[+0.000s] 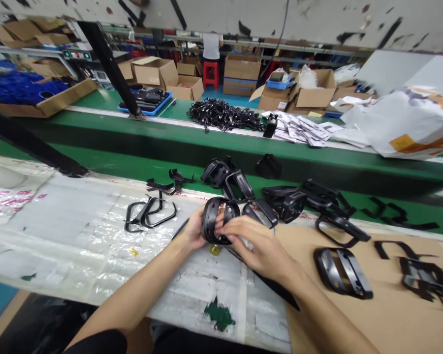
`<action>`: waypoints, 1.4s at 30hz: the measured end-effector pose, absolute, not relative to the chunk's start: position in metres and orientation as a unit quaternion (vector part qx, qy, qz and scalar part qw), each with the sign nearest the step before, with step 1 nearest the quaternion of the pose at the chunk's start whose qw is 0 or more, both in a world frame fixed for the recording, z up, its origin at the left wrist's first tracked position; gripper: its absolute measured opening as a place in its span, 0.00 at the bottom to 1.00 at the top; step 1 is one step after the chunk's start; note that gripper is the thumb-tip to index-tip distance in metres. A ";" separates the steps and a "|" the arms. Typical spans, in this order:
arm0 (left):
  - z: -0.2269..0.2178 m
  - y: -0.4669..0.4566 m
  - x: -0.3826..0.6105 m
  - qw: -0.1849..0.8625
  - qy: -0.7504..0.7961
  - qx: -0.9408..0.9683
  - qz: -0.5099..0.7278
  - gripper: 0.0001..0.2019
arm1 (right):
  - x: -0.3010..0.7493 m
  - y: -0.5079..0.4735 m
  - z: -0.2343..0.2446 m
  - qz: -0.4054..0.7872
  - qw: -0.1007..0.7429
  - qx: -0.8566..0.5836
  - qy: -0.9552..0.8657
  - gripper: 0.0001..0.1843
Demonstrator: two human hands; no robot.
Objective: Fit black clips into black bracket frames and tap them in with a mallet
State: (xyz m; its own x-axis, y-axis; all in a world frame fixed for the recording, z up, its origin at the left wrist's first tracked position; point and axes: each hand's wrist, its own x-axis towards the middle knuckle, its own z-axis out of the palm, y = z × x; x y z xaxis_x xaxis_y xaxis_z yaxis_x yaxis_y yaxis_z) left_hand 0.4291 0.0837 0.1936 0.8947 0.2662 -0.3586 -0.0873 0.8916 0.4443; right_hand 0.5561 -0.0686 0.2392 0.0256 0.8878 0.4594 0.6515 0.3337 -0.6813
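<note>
The left hand (192, 228) and right hand (253, 241) close from opposite sides on a black moulded-plastic oval frame (217, 220), fingers curled around its rim, over the clear-plastic-covered tabletop (96, 246). Similar black plastic frames (238, 186) lie just beyond that frame.

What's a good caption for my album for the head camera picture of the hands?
The left hand and right hand hold a black frame over a plastic sheet, beside more frames.

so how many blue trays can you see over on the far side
2: one blue tray on the green conveyor belt, holding black parts, and another blue tray on an open cardboard box further right. Others may be hidden behind the boxes.
</note>
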 end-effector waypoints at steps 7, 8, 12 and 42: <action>0.201 0.067 0.425 0.948 0.172 0.248 0.104 0.12 | 0.567 -0.071 0.239 0.186 0.361 -0.629 -0.663 0.81; 0.201 0.065 0.425 0.945 0.170 0.254 0.118 0.10 | 0.566 -0.071 0.236 0.192 0.346 -0.629 -0.669 0.82; 0.205 0.063 0.425 0.922 0.178 0.309 0.150 0.10 | 0.562 -0.067 0.228 0.150 0.385 -0.619 -0.668 0.67; 0.197 0.084 0.421 0.980 0.177 0.089 0.005 0.17 | 0.574 -0.063 0.236 0.170 0.430 -0.566 -0.683 0.59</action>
